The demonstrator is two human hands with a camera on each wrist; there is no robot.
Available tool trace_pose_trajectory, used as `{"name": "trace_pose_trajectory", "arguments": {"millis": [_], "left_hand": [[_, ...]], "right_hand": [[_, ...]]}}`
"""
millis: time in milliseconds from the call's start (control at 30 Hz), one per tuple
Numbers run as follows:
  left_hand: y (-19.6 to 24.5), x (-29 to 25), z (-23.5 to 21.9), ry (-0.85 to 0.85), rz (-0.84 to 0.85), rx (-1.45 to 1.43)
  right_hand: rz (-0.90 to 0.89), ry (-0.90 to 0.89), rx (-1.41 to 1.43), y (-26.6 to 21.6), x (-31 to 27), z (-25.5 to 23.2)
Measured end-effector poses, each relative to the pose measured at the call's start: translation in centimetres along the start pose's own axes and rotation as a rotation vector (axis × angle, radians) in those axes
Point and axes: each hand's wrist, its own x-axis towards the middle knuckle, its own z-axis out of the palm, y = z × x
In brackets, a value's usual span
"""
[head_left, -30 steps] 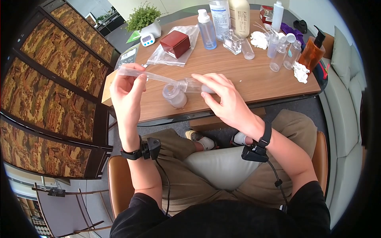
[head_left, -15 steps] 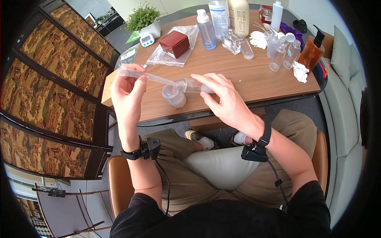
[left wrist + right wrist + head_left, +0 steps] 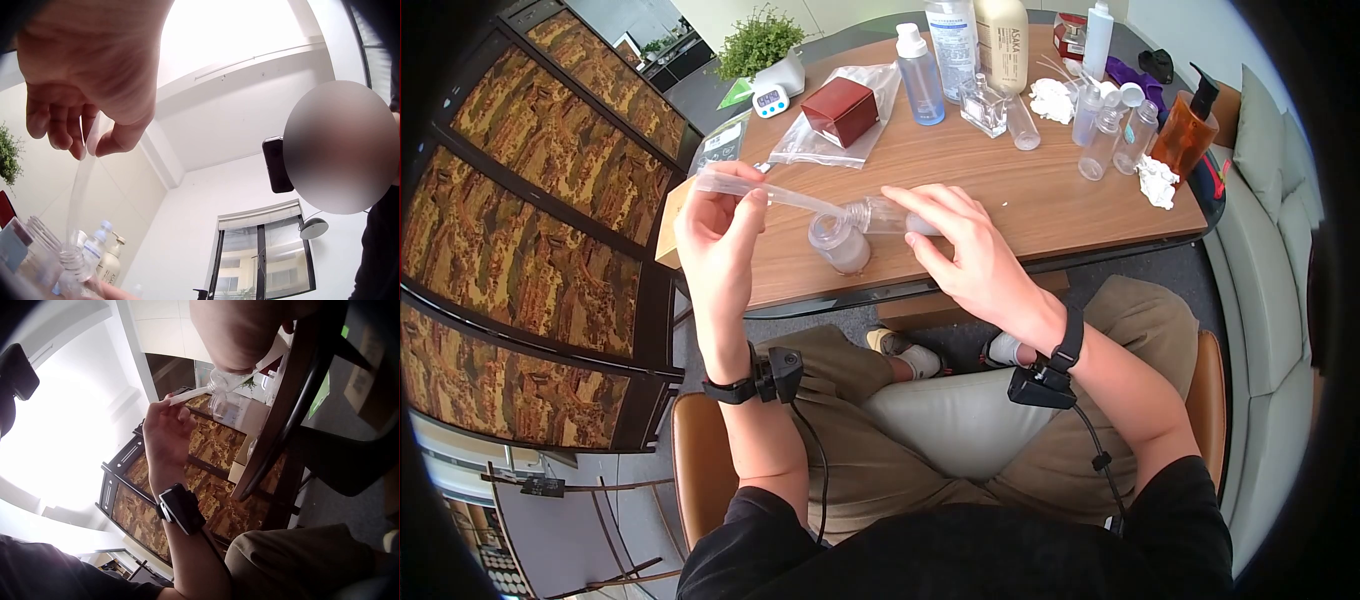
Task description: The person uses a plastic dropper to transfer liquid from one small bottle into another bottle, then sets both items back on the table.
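My left hand (image 3: 725,230) pinches a translucent plastic dropper (image 3: 800,198) between thumb and fingers. The dropper slants down to the right, its tip at the threaded neck of a small clear bottle (image 3: 878,214). That bottle is tilted, mouth toward the left, and my right hand (image 3: 965,240) holds it with thumb and fingers; its base end is partly covered by them. Just left of the bottle an uncapped clear jar (image 3: 840,250) with a wide threaded mouth stands upright near the table's front edge. In the left wrist view the dropper (image 3: 78,194) runs down to the bottle's mouth.
A dark red box (image 3: 840,110) lies on a clear plastic bag beyond my hands, near a small timer (image 3: 771,100) and a potted plant (image 3: 762,45). Several bottles, including an amber pump bottle (image 3: 1185,140), and crumpled tissues (image 3: 1158,185) stand toward the back and right of the table.
My left hand has shifted very slightly to the left with the dropper. The right hand, bottle and jar stay where they were.
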Motion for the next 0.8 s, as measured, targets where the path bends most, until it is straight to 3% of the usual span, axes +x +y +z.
{"name": "trace_pose_trajectory", "arguments": {"millis": [800], "left_hand": [[-0.26, 0.16, -0.75, 0.034, 0.005, 0.003]], "right_hand": [[0.007, 0.002, 0.011, 0.08, 0.00, 0.11]]}}
